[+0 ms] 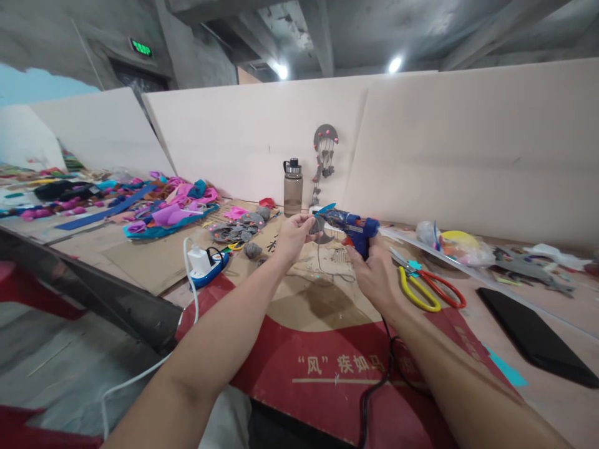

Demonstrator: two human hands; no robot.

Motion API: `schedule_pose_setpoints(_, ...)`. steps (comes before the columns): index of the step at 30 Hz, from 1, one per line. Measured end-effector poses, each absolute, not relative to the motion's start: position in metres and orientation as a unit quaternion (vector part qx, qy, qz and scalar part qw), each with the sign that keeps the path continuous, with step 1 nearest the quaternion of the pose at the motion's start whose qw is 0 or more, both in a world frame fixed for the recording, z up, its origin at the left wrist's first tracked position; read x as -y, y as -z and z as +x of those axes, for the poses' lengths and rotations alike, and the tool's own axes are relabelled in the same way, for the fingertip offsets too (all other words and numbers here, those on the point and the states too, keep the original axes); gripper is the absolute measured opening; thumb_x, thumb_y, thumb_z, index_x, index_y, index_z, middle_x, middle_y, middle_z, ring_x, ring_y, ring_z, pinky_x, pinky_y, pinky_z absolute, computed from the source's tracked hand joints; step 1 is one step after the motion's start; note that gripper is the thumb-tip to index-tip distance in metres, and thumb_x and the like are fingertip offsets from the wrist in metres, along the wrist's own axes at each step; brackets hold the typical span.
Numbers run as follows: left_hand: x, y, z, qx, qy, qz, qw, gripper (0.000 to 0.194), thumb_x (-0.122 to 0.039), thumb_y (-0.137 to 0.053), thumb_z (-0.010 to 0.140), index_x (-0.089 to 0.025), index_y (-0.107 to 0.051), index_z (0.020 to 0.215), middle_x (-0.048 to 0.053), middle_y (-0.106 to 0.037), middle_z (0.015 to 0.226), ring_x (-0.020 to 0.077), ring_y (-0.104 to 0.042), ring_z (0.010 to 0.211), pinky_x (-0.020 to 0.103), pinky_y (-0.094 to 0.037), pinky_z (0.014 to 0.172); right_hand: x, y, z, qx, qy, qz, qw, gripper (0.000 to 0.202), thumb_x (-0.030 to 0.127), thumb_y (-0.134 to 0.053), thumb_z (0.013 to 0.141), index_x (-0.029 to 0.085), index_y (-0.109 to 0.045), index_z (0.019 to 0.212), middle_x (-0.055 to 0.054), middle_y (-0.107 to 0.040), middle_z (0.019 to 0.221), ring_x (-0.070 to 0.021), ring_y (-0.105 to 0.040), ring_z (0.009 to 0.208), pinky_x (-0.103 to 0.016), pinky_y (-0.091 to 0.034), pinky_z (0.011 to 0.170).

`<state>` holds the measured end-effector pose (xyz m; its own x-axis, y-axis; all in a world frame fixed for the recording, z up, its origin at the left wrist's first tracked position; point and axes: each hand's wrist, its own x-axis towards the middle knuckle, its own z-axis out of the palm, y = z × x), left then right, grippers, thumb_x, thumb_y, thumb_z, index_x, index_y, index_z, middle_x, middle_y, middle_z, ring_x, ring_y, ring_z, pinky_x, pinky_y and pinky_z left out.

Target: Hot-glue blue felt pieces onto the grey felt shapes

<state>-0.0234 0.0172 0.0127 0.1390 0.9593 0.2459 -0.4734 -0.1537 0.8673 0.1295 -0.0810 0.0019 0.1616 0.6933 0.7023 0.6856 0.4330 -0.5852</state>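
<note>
View from above a craft table. Right hand (374, 271) is wrapped tight round a blue glue gun (352, 226), nozzle aimed to 9 o'clock. Left hand (291, 236) pinches a small grey felt piece (321, 227) w/ thumb & fingertips, right at the nozzle tip. Yellow and red scissors (423, 287) lie at 3 o'clock of the right hand. Water bottle (292, 187) stands at 12 o'clock, by the wall.
</note>
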Motion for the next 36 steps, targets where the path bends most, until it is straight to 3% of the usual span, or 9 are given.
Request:
schedule_pose_setpoints(9,-0.0177,-0.0121,-0.0219,-0.27,-0.601,0.482,0.578,0.011,-0.018,-0.072,0.081,-0.01,-0.065,0.082,0.001,-0.064,0.074,0.0086,-0.061,0.063,0.032,-0.061,0.073,0.0791,0.0003,0.1295,0.642,0.012,-0.558,0.526,0.038,0.032,-0.052,0.089,0.017,-0.059,0.123,-0.016,-0.07,0.11,-0.0303,-0.065,0.096,-0.044,-0.05,0.086)
schedule_pose_setpoints(19,-0.0176,-0.0128,-0.0205,-0.277,-0.603,0.485,0.57,0.005,-0.015,-0.069,0.083,-0.011,-0.066,0.082,0.001,-0.065,0.073,0.0091,-0.061,0.065,0.033,-0.06,0.078,0.0799,-0.0008,0.1286,0.641,0.01,-0.577,0.505,0.04,0.03,-0.052,0.087,0.015,-0.057,0.124,-0.018,-0.069,0.113,-0.0322,-0.065,0.103,-0.044,-0.05,0.087)
schedule_pose_setpoints(26,-0.0163,-0.0124,-0.0216,-0.273,-0.608,0.485,0.566,0.005,-0.015,-0.066,0.084,-0.011,-0.066,0.082,0.001,-0.064,0.073,0.0095,-0.061,0.068,0.032,-0.06,0.077,0.0785,0.0014,0.1304,0.632,0.014,-0.588,0.505,0.042,0.031,-0.052,0.088,0.016,-0.058,0.127,-0.016,-0.069,0.105,-0.03,-0.065,0.089,-0.043,-0.05,0.081)
schedule_pose_setpoints(36,-0.0186,-0.0113,-0.0229,-0.267,-0.609,0.494,0.56,0.013,-0.024,-0.072,0.081,-0.012,-0.066,0.082,0.001,-0.065,0.074,0.0103,-0.06,0.07,0.033,-0.059,0.079,0.0765,0.0021,0.1331,0.641,0.027,-0.565,0.518,0.041,0.032,-0.052,0.089,0.017,-0.058,0.126,-0.016,-0.067,0.111,-0.031,-0.062,0.099,-0.05,-0.047,0.094)
